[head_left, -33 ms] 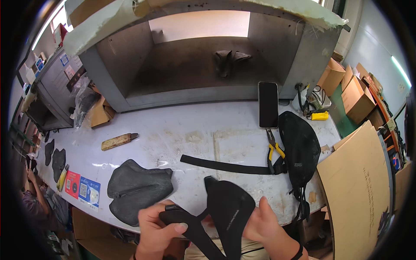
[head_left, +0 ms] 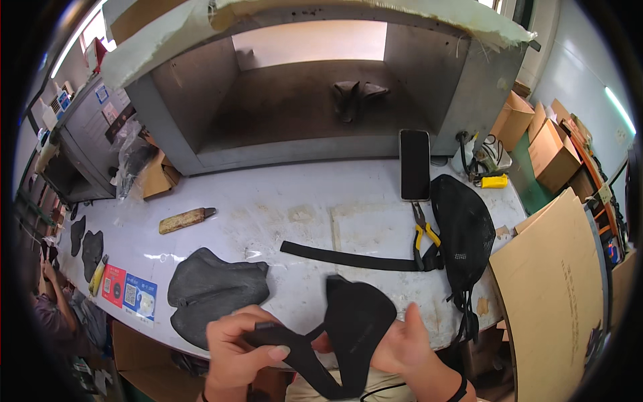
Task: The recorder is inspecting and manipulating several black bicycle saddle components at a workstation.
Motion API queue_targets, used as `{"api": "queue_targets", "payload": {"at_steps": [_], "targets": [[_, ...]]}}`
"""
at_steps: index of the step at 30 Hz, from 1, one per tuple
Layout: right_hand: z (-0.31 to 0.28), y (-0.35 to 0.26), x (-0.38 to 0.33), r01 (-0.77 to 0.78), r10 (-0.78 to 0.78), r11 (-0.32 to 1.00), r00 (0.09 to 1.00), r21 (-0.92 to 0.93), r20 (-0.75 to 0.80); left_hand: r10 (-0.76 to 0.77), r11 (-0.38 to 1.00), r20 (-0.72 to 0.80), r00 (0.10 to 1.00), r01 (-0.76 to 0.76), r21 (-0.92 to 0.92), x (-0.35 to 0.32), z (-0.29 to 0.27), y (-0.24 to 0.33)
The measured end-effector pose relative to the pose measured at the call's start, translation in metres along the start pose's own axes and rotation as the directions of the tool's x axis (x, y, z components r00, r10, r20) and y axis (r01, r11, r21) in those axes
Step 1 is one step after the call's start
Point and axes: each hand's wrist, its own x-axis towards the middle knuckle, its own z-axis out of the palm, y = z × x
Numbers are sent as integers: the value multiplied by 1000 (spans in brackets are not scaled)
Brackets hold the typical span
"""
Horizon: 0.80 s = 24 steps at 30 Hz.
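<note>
Both my hands hold one black shaped fabric piece [head_left: 358, 318] just above the near edge of the white table [head_left: 268, 201]. My left hand [head_left: 241, 345] pinches its narrow strap end between thumb and fingers. My right hand [head_left: 408, 348] grips the wide rounded part from behind, with the thumb up along its right edge. A stack of similar dark grey pieces [head_left: 214, 291] lies on the table just left of my left hand.
A long black strap [head_left: 355, 258], yellow-handled pliers [head_left: 425, 234], a black mesh piece [head_left: 462, 234] and a phone [head_left: 414, 164] lie beyond. A wooden-handled tool [head_left: 184, 220] lies left. A grey booth [head_left: 301, 100] stands behind, a cardboard sheet [head_left: 556, 295] right, another person [head_left: 53, 301] far left.
</note>
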Motion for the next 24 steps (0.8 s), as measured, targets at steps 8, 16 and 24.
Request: {"api": "queue_targets", "payload": {"at_steps": [8,16,24], "targets": [[9,-26,21,401,-173,859,812,-319,557,643,593,500,580,-790,153,-7,10,91],[30,-32,12,233,-210,972,879,-2,429,624,640,418,660,-739,211,-14,12,82],[48,-48,-1,569,-356,474,822,-673,444,663,552,367,652,-758,348,-7,3,84]]}}
